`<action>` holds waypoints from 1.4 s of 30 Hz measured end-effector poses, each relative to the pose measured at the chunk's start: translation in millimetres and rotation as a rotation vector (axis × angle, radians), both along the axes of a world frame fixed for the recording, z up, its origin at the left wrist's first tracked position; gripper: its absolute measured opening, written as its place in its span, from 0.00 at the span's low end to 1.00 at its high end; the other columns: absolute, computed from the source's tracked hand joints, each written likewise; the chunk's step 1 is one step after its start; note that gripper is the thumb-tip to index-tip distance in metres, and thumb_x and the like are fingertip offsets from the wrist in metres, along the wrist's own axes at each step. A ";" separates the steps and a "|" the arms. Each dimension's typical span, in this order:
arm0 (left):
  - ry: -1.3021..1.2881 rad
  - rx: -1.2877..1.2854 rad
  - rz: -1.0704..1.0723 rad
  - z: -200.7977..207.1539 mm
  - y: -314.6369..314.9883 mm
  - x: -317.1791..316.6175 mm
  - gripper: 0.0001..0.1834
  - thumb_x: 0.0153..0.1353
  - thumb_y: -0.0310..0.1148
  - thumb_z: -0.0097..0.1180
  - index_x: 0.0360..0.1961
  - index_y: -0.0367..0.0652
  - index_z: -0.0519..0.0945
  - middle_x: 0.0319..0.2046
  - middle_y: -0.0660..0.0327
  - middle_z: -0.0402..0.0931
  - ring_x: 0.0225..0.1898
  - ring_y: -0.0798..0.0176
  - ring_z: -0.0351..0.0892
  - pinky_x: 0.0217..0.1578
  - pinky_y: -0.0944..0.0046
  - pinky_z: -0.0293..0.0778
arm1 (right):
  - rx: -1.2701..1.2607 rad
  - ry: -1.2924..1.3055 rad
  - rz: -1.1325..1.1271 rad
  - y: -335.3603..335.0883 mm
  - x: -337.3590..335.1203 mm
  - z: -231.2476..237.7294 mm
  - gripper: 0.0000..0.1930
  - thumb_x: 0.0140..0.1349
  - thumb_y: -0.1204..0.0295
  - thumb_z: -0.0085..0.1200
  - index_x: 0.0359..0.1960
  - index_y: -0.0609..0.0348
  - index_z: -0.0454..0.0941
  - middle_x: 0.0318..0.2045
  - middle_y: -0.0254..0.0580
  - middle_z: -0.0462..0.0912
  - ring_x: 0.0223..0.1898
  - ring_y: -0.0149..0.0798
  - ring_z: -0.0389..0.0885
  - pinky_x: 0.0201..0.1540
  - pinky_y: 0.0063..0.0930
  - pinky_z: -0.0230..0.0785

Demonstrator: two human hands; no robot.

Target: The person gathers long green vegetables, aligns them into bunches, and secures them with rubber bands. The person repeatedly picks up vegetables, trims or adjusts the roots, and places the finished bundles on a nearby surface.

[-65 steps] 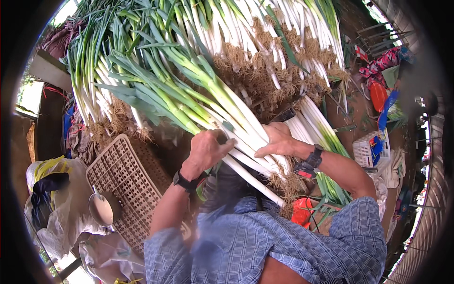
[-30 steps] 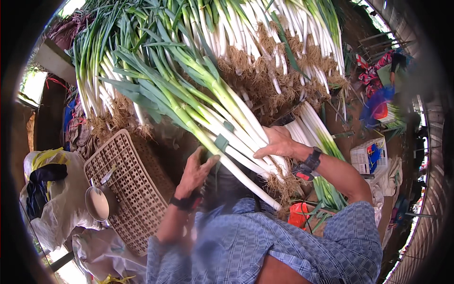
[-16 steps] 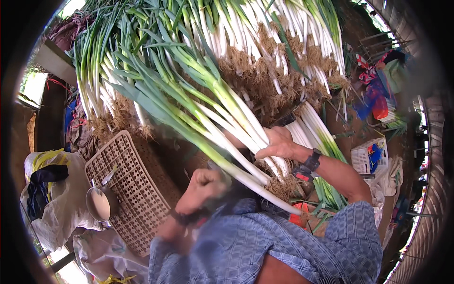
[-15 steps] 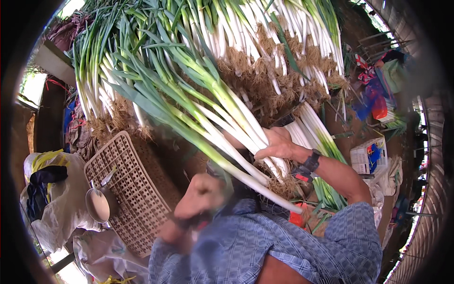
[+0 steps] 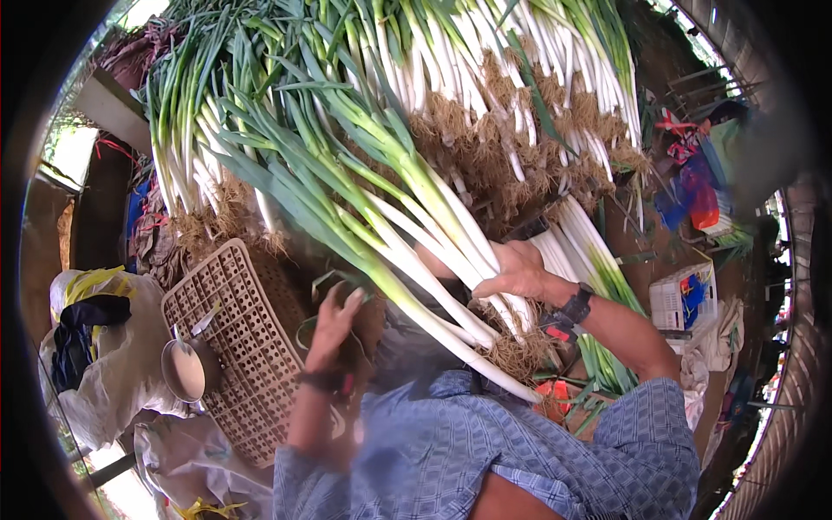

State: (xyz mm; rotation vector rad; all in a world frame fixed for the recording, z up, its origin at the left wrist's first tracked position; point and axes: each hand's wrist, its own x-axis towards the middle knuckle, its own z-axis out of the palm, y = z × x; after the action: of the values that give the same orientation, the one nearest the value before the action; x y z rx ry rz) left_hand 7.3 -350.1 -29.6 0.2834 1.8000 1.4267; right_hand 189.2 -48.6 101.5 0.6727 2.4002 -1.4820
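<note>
My right hand [image 5: 518, 274] is closed round the white stems of a few long green onions [image 5: 442, 227]. Their leaves reach up and left, and their brown roots [image 5: 518, 357] hang just below my wrist. One thick stem lies lower, its end near an orange thing [image 5: 555, 399]. My left hand [image 5: 333, 319] is apart from the stems, to their left, with its fingers spread. Thin green leaf strips show beside it; whether they touch the fingers I cannot tell. Behind my right hand lie white, peeled-looking green onions [image 5: 598, 251] with their leaves pointing down right.
A large heap of green onions [image 5: 451, 61] with roots fills the far side. At left stand a beige plastic crate [image 5: 234, 338], a metal pan [image 5: 187, 371] and a stuffed plastic bag [image 5: 121, 355]. A white basket [image 5: 685, 296] with something blue is at right.
My left hand has moved up and left, and its curled fingers have spread. My right hand keeps its hold on the green onions. The whole view has shifted slightly.
</note>
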 end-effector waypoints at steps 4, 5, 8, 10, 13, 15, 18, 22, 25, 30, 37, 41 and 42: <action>-0.360 0.241 0.140 5.9 78.3 -7.1 0.35 0.70 0.55 0.60 0.66 0.36 0.74 0.60 0.54 0.78 0.60 0.58 0.77 0.63 0.58 0.72 | -0.010 -0.056 0.009 0.6 -3.5 6.0 0.40 0.47 0.60 0.71 0.63 0.61 0.73 0.46 0.46 0.85 0.47 0.42 0.84 0.52 0.32 0.76; -0.453 0.340 0.178 18.8 90.0 -3.8 0.35 0.70 0.56 0.61 0.65 0.38 0.75 0.60 0.54 0.78 0.61 0.57 0.78 0.63 0.57 0.72 | -0.098 -0.119 -0.003 -3.2 -9.1 22.2 0.39 0.51 0.74 0.70 0.66 0.71 0.67 0.49 0.45 0.81 0.49 0.35 0.81 0.52 0.30 0.77; -0.796 0.714 0.476 0.9 122.2 0.6 0.36 0.68 0.58 0.62 0.65 0.41 0.75 0.58 0.56 0.80 0.58 0.54 0.81 0.63 0.52 0.75 | -0.144 0.249 0.093 -28.8 10.3 -7.7 0.39 0.50 0.73 0.69 0.65 0.71 0.66 0.51 0.51 0.80 0.53 0.41 0.80 0.57 0.34 0.74; -0.883 0.921 0.444 5.7 130.7 2.6 0.38 0.68 0.56 0.62 0.70 0.42 0.70 0.63 0.52 0.77 0.60 0.49 0.79 0.64 0.47 0.75 | -0.138 0.132 0.225 -49.4 26.5 20.1 0.38 0.50 0.70 0.67 0.64 0.73 0.66 0.53 0.57 0.79 0.56 0.45 0.79 0.61 0.37 0.71; -0.874 0.946 0.444 1.7 133.7 12.6 0.39 0.69 0.58 0.59 0.71 0.42 0.69 0.65 0.52 0.76 0.62 0.48 0.78 0.66 0.45 0.73 | 0.068 -0.053 0.268 -32.1 42.0 10.8 0.34 0.51 0.67 0.65 0.56 0.77 0.66 0.43 0.68 0.82 0.47 0.60 0.84 0.52 0.46 0.77; -0.880 0.976 0.451 -4.6 144.3 14.6 0.38 0.69 0.57 0.60 0.71 0.44 0.69 0.65 0.54 0.75 0.64 0.49 0.76 0.68 0.45 0.70 | 0.128 -0.132 0.278 -28.2 41.8 21.0 0.32 0.51 0.65 0.64 0.50 0.79 0.66 0.35 0.72 0.83 0.40 0.70 0.85 0.45 0.51 0.78; -0.899 1.044 0.426 -13.0 146.2 13.0 0.38 0.68 0.57 0.61 0.71 0.45 0.69 0.65 0.56 0.75 0.65 0.50 0.75 0.69 0.45 0.69 | 0.282 -0.189 0.407 -25.3 32.3 33.2 0.33 0.52 0.62 0.64 0.49 0.80 0.67 0.34 0.73 0.83 0.38 0.68 0.85 0.45 0.52 0.78; -0.902 1.085 0.428 -13.2 155.0 18.4 0.39 0.67 0.59 0.61 0.71 0.45 0.70 0.66 0.56 0.75 0.65 0.50 0.75 0.68 0.46 0.70 | 0.495 -0.236 0.517 -20.5 29.7 41.9 0.41 0.48 0.50 0.70 0.48 0.80 0.69 0.32 0.72 0.83 0.35 0.66 0.85 0.42 0.54 0.76; -0.890 1.108 0.448 -16.4 156.5 19.0 0.39 0.69 0.59 0.59 0.72 0.46 0.68 0.67 0.57 0.73 0.66 0.50 0.74 0.69 0.46 0.69 | 0.609 -0.089 0.546 -14.3 27.4 40.8 0.47 0.45 0.43 0.73 0.49 0.78 0.69 0.41 0.74 0.81 0.38 0.65 0.85 0.41 0.53 0.75; -0.906 1.129 0.413 -19.9 155.1 17.7 0.40 0.69 0.59 0.58 0.73 0.47 0.66 0.68 0.56 0.72 0.67 0.51 0.73 0.69 0.46 0.69 | 0.252 -0.102 0.199 -15.1 1.2 2.8 0.55 0.43 0.45 0.77 0.61 0.76 0.62 0.55 0.77 0.74 0.52 0.65 0.81 0.54 0.51 0.73; -0.857 1.001 0.501 -28.0 155.2 14.5 0.39 0.69 0.58 0.59 0.70 0.42 0.69 0.64 0.55 0.75 0.62 0.51 0.77 0.66 0.49 0.73 | 0.183 0.081 0.081 -45.5 4.1 -29.9 0.51 0.43 0.53 0.79 0.57 0.73 0.58 0.41 0.72 0.80 0.43 0.66 0.84 0.48 0.50 0.78; -0.890 0.985 0.287 -7.6 139.1 22.1 0.39 0.73 0.61 0.49 0.72 0.42 0.67 0.67 0.53 0.73 0.64 0.50 0.76 0.67 0.48 0.71 | 0.152 0.108 0.024 -63.6 19.6 2.5 0.45 0.48 0.65 0.69 0.61 0.77 0.53 0.31 0.73 0.80 0.33 0.69 0.84 0.39 0.51 0.79; -0.830 1.013 0.257 12.5 142.3 31.0 0.38 0.73 0.59 0.51 0.72 0.42 0.68 0.66 0.53 0.73 0.64 0.51 0.76 0.67 0.50 0.70 | 0.182 0.124 0.041 -62.5 30.0 6.1 0.49 0.49 0.65 0.67 0.66 0.79 0.48 0.32 0.75 0.81 0.35 0.69 0.84 0.40 0.52 0.79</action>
State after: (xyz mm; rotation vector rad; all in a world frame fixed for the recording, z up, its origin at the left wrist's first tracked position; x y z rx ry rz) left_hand 38.3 -207.8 -17.1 -0.0619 0.3753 2.1296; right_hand 219.2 -111.1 107.6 0.5806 2.6505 -1.3363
